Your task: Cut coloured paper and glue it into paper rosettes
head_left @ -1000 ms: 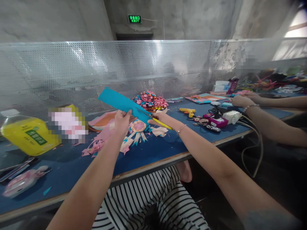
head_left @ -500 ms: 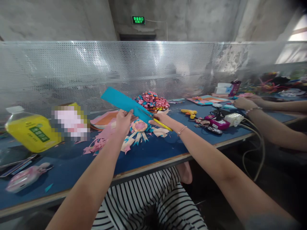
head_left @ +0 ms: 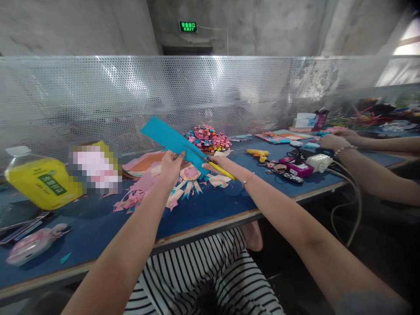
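Note:
My left hand (head_left: 171, 165) is closed on the near edge of a long teal paper strip (head_left: 166, 135), holding it raised and slanting up to the left above the blue table (head_left: 210, 209). My right hand (head_left: 218, 164) grips yellow-handled scissors (head_left: 220, 169) whose blades reach into the strip from the right. Below both hands lies a paper rosette (head_left: 189, 174) with a pink centre and striped ribbon tails, among pink and cream paper scraps (head_left: 134, 199).
A yellow bottle (head_left: 39, 180) lies at the left, a pink object (head_left: 28, 247) near the front left edge. A folded paper flower ball (head_left: 207, 138) sits behind. A glue gun (head_left: 258, 153), pink device (head_left: 295, 167) and cables lie right, where another person's hands (head_left: 334, 140) rest.
The scissors have advanced a little further along the teal strip, and the strip is tilted slightly higher. Both hands stay in much the same place.

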`<state>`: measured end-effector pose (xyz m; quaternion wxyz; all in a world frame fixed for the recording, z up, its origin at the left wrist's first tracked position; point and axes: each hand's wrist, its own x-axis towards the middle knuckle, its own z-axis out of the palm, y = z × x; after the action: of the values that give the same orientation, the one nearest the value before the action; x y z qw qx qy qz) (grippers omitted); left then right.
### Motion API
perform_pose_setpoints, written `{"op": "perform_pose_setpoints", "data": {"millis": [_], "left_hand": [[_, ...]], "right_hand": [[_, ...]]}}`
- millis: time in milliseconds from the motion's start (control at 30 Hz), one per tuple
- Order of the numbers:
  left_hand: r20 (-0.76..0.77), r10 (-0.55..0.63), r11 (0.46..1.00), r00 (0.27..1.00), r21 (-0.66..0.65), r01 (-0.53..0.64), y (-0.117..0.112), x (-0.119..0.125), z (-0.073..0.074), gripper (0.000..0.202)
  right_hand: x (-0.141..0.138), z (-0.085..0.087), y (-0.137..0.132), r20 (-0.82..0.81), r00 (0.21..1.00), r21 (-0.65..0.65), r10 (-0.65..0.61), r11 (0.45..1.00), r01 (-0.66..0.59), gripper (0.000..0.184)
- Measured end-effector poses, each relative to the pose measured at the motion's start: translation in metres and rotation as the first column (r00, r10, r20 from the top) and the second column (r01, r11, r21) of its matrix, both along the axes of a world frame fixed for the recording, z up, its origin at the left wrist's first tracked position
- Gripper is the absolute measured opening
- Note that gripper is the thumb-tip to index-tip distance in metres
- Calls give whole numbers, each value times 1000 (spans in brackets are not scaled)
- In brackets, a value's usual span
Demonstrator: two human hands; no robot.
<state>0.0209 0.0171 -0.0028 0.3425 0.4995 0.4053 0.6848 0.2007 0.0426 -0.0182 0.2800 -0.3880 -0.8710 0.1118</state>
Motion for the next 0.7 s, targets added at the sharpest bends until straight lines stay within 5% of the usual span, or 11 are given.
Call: {"op": "perform_pose_setpoints", "data": {"millis": [700], "left_hand": [[17, -172, 982, 985, -79, 173, -6, 4, -2, 40]], "right_hand": [[-3, 6, -7, 6, 1000, -59, -19, 998, 19, 42]]}}
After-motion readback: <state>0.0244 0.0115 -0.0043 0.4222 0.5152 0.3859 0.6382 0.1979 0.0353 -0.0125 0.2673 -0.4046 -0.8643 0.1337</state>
